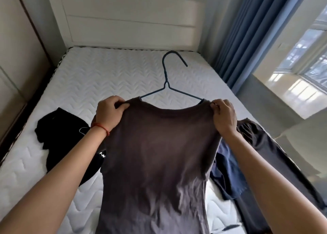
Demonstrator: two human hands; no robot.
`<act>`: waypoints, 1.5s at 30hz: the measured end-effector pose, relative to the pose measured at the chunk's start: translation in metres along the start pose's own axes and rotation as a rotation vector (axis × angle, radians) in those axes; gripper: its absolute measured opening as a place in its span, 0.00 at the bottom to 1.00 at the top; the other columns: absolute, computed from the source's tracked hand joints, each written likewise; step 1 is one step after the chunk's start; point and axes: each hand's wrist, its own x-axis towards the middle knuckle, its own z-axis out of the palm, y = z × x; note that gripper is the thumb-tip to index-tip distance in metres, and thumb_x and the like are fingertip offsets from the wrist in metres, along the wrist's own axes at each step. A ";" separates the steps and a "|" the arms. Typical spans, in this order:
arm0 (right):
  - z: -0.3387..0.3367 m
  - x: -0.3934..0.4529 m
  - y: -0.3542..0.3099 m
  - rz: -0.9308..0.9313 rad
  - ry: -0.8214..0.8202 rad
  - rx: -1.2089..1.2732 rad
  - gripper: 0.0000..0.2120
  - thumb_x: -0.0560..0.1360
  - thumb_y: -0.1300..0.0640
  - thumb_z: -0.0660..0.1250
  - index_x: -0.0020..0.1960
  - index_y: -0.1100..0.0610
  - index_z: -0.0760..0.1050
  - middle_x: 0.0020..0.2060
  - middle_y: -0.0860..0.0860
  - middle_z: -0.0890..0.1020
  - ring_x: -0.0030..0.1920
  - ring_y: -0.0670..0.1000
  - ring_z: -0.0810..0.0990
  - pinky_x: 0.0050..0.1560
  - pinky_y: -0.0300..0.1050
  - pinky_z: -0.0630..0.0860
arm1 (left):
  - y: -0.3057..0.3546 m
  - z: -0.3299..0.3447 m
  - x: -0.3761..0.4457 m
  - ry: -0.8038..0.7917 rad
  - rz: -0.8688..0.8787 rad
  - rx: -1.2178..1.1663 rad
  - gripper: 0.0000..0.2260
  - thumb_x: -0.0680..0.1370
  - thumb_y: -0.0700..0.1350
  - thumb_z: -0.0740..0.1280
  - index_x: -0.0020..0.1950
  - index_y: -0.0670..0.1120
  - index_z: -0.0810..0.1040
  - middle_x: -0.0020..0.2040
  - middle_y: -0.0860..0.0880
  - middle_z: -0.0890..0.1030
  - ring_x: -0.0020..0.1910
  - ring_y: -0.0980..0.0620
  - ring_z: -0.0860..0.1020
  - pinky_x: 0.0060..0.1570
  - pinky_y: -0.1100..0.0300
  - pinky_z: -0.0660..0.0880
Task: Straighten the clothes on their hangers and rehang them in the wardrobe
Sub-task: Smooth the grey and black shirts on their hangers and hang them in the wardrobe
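Head view, looking down over the bed: both hands are up front with a brownish-grey T-shirt (155,154) held out above the mattress (106,77). The left hand (109,113) pinches the shirt's left shoulder, fingers (122,105) curled tight around the fabric, a red string bracelet (100,127) on that wrist. The right hand (224,116) grips the opposite shoulder, its fingers pressed together on the seam. A dark wire hanger (167,81) sits inside the neckline, its arms disappearing under the collar on both sides, its hook rising above the shirt and curving to the right. The shirt hangs down toward the camera, creased near the hem. On the mattress, left of the shirt, lies a crumpled black garment (58,132) with white lettering partly showing and a thin pale hanger wire just visible on it. To the right, a blue garment (228,171) lies bunched, touching a dark grey garment (265,154) stretched along the bed's edge. Behind, a white padded headboard (131,19); blue curtains (251,33) hang beside a sunlit window (311,53).
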 end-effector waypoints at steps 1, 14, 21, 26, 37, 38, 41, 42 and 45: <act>0.008 0.011 0.012 -0.002 -0.030 0.016 0.09 0.77 0.60 0.61 0.53 0.60 0.78 0.49 0.60 0.78 0.55 0.60 0.74 0.53 0.51 0.69 | 0.001 0.013 0.004 0.017 -0.025 0.016 0.06 0.71 0.40 0.71 0.44 0.38 0.81 0.45 0.41 0.83 0.47 0.43 0.80 0.50 0.59 0.71; 0.160 0.099 0.117 0.001 -0.305 0.082 0.11 0.78 0.57 0.59 0.55 0.59 0.78 0.51 0.59 0.78 0.56 0.59 0.73 0.53 0.50 0.68 | -0.061 0.143 0.052 0.012 -0.210 0.331 0.08 0.72 0.42 0.69 0.47 0.38 0.81 0.48 0.39 0.83 0.49 0.41 0.79 0.52 0.55 0.72; 0.287 0.114 0.162 -0.043 -0.475 -0.131 0.16 0.79 0.53 0.57 0.64 0.56 0.71 0.61 0.59 0.73 0.64 0.61 0.68 0.63 0.54 0.63 | -0.158 0.236 0.078 0.006 -0.327 0.576 0.14 0.76 0.45 0.65 0.59 0.41 0.75 0.60 0.37 0.76 0.61 0.36 0.71 0.59 0.46 0.67; 0.313 0.062 0.225 0.123 -0.644 -0.073 0.21 0.76 0.54 0.61 0.68 0.56 0.66 0.66 0.57 0.70 0.66 0.59 0.67 0.64 0.54 0.65 | -0.198 0.300 -0.010 -0.271 -0.293 0.471 0.22 0.74 0.45 0.67 0.66 0.38 0.70 0.63 0.35 0.74 0.63 0.35 0.71 0.63 0.45 0.68; 0.322 -0.007 0.331 0.785 -0.547 0.047 0.21 0.75 0.54 0.65 0.65 0.61 0.70 0.59 0.59 0.78 0.62 0.57 0.75 0.61 0.45 0.67 | -0.235 0.384 -0.175 -0.761 -0.234 0.704 0.25 0.71 0.56 0.55 0.64 0.47 0.72 0.64 0.44 0.77 0.61 0.44 0.77 0.53 0.41 0.75; 0.328 -0.010 0.335 0.812 -0.545 0.059 0.21 0.74 0.53 0.66 0.64 0.61 0.70 0.59 0.59 0.79 0.61 0.57 0.75 0.61 0.45 0.67 | -0.239 0.387 -0.181 -0.763 -0.225 0.728 0.25 0.72 0.57 0.54 0.66 0.48 0.69 0.66 0.45 0.75 0.64 0.45 0.74 0.56 0.40 0.73; 0.345 -0.014 0.345 0.882 -0.531 0.058 0.23 0.70 0.48 0.68 0.59 0.62 0.74 0.55 0.58 0.81 0.57 0.58 0.78 0.55 0.45 0.70 | -0.248 0.393 -0.193 -0.740 -0.209 0.773 0.26 0.74 0.56 0.53 0.70 0.48 0.63 0.70 0.45 0.71 0.69 0.47 0.62 0.62 0.39 0.67; 0.349 -0.014 0.347 0.894 -0.541 0.056 0.22 0.70 0.48 0.68 0.57 0.62 0.75 0.53 0.58 0.81 0.56 0.58 0.78 0.52 0.44 0.70 | -0.249 0.395 -0.194 -0.731 -0.202 0.783 0.26 0.74 0.56 0.53 0.70 0.47 0.63 0.70 0.45 0.70 0.69 0.47 0.61 0.63 0.39 0.66; 0.352 -0.011 0.344 0.904 -0.556 0.092 0.14 0.70 0.52 0.70 0.49 0.62 0.77 0.47 0.58 0.82 0.53 0.57 0.79 0.50 0.44 0.72 | -0.250 0.396 -0.195 -0.730 -0.198 0.802 0.26 0.75 0.56 0.52 0.71 0.47 0.63 0.71 0.44 0.69 0.70 0.47 0.60 0.64 0.39 0.65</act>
